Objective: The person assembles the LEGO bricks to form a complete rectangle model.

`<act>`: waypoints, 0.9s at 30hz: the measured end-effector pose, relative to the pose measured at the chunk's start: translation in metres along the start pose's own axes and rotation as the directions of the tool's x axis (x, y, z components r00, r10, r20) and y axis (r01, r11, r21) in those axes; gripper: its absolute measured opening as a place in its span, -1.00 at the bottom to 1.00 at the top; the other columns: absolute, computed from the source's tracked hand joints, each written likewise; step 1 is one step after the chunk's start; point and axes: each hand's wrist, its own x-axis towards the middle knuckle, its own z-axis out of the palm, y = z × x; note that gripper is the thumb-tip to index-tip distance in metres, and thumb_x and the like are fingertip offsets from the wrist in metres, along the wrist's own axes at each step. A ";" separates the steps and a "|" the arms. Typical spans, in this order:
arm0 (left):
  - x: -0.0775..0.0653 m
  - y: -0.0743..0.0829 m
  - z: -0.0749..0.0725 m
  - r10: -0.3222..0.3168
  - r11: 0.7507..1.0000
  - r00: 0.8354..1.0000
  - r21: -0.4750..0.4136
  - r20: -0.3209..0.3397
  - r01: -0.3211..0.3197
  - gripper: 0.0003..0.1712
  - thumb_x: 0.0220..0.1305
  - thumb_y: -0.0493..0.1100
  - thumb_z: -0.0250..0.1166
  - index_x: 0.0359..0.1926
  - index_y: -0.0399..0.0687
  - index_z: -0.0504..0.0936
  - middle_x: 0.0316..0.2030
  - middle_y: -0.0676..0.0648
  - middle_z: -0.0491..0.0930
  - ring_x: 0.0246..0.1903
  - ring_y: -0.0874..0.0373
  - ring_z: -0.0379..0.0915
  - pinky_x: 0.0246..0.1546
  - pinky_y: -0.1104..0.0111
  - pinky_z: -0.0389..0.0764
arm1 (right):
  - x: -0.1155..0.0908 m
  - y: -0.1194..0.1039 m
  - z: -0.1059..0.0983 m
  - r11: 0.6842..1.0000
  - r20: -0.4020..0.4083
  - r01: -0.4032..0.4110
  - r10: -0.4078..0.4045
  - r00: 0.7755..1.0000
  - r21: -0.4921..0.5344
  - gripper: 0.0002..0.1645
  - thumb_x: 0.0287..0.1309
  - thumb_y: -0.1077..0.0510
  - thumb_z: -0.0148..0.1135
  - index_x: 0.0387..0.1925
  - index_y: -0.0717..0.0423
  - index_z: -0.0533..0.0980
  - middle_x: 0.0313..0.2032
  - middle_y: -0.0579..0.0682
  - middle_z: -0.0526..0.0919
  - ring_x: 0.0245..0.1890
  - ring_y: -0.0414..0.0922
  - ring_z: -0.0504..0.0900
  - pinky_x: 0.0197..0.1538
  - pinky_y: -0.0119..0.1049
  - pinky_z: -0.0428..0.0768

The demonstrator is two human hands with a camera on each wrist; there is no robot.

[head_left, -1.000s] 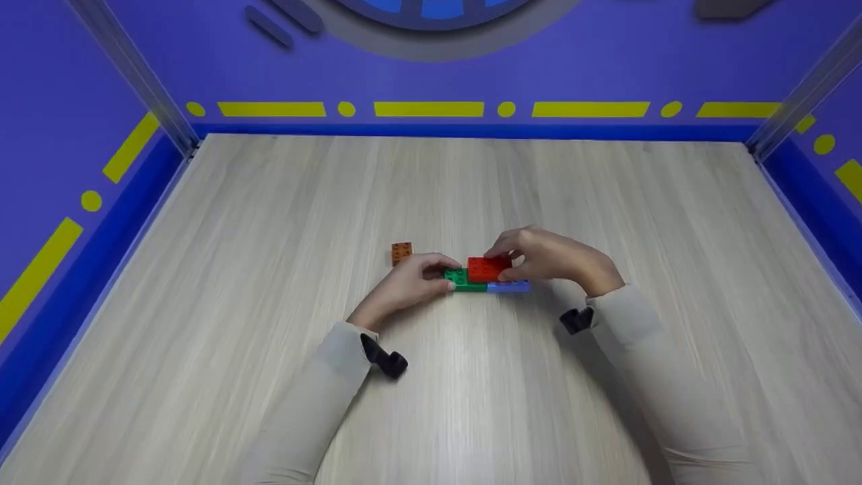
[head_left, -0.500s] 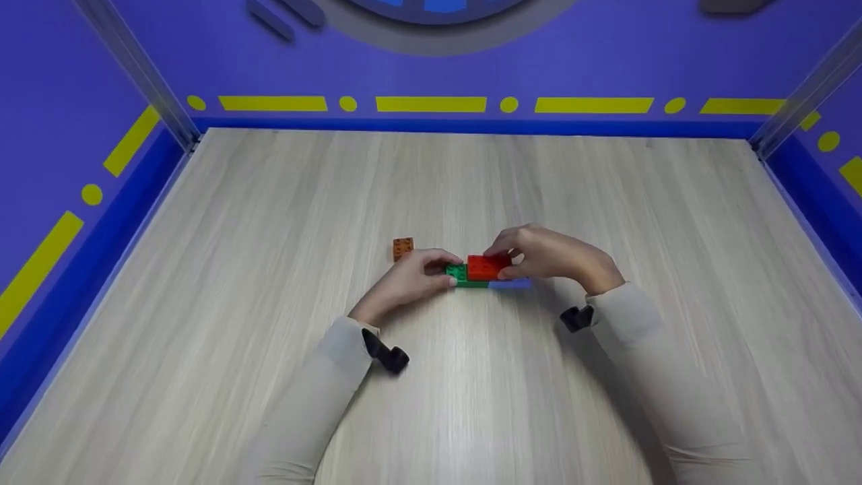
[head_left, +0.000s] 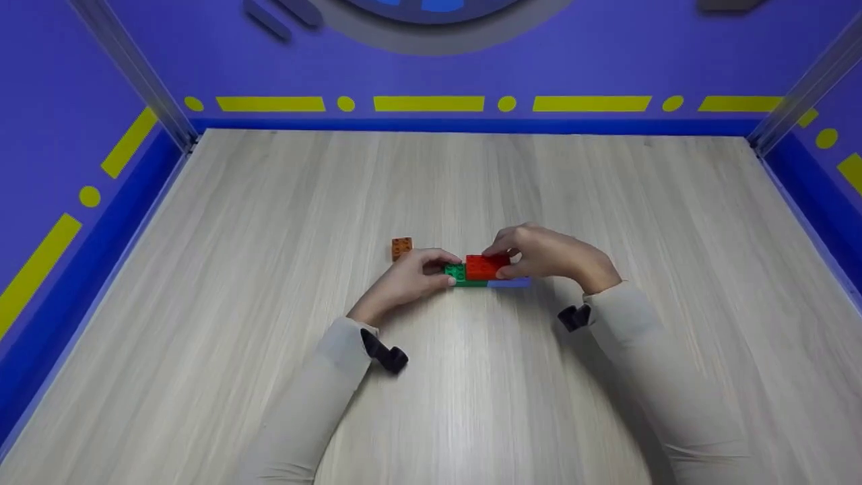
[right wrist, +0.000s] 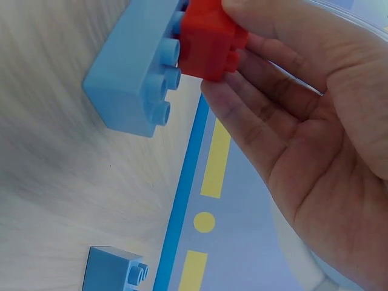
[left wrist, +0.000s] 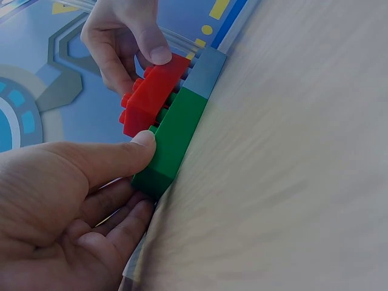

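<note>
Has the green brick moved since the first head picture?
No: in the head view the green brick sits in the same place, judged against the far edge of the table.

The head view looks forward and down from high on the person's side of the red brick [head_left: 486,268], taking in the table [head_left: 444,384] around it and the wall [head_left: 431,75] beyond. From the red brick's left, the left wrist view faces it closely past the left hand [left wrist: 70,197]; from its right, the right wrist view looks at it from nearer still, along the right hand [right wrist: 321,130]. Both wrist views tilt sideways and share the red brick and the blue brick [right wrist: 127,73] below it.
</note>
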 end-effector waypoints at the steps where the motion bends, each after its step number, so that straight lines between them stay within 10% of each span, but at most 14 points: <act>1: 0.000 0.000 0.000 0.002 1.000 1.000 0.003 -0.001 -0.002 -0.66 0.24 -0.15 0.33 0.05 0.12 0.63 0.07 0.05 0.58 0.12 0.17 0.44 0.23 0.23 0.41 | 0.000 0.000 0.000 1.000 -0.002 0.005 -0.005 1.000 -0.003 -0.57 0.11 0.21 0.35 0.05 0.17 0.60 -0.08 0.05 0.65 -0.07 0.00 0.66 -0.02 -0.17 0.64; 27: 0.000 -0.001 0.000 0.006 0.999 1.000 -0.041 0.007 -0.005 -0.65 0.24 -0.18 0.32 0.06 0.04 0.62 0.08 0.01 0.57 0.07 0.17 0.47 0.15 0.28 0.48 | 0.001 -0.003 0.003 0.997 -0.032 0.024 -0.026 0.999 -0.067 -0.59 0.09 0.22 0.35 0.03 0.19 0.61 -0.17 0.04 0.66 -0.14 -0.05 0.64 -0.03 -0.15 0.63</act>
